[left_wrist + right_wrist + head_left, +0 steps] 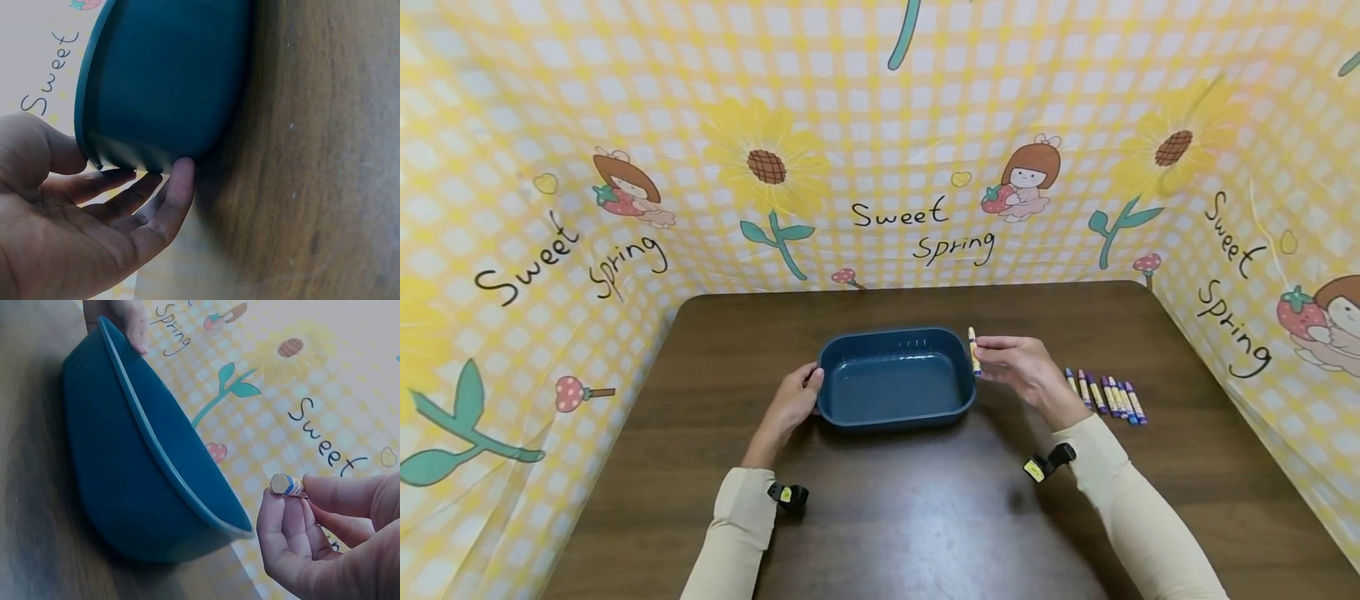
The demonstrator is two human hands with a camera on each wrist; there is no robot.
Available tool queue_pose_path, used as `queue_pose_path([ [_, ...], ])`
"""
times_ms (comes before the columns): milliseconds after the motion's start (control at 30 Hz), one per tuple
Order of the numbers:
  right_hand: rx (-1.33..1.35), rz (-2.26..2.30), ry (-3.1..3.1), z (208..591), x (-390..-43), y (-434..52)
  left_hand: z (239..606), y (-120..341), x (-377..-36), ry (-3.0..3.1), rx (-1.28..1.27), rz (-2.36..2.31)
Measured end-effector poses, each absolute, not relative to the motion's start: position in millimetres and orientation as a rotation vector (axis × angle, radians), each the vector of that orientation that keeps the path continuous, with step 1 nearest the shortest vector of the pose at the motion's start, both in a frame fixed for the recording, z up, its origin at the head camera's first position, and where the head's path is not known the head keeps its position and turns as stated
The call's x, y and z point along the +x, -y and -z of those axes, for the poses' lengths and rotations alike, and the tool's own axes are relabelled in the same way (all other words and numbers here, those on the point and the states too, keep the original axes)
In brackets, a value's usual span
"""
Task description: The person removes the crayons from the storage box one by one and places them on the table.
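i see right hand [1026,367] pinching crayon [973,350] beside blue tub [895,414] rim; left hand [793,400] open, steadying tub. next: lower crayon in.

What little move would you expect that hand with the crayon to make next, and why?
Probably a short shift over the blue tub and a release. The right hand pinches one crayon upright just outside the tub's rim, the left hand steadies the opposite end, the tub looks empty, and more crayons lie in a row on the table.
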State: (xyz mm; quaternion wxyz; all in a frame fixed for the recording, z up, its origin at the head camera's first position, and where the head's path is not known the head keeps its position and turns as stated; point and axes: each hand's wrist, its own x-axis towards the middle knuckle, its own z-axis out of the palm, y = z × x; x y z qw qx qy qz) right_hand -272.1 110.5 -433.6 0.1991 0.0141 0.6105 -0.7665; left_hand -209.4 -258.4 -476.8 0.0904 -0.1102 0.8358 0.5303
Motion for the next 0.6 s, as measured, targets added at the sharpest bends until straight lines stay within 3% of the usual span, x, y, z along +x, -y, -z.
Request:
queue_pose_path([
  [600,0.078,2.18,-1.648,444.1,-264.0,-157.9,476.4,257.3,-208.0,-2.456,-0.364,-1.581],
])
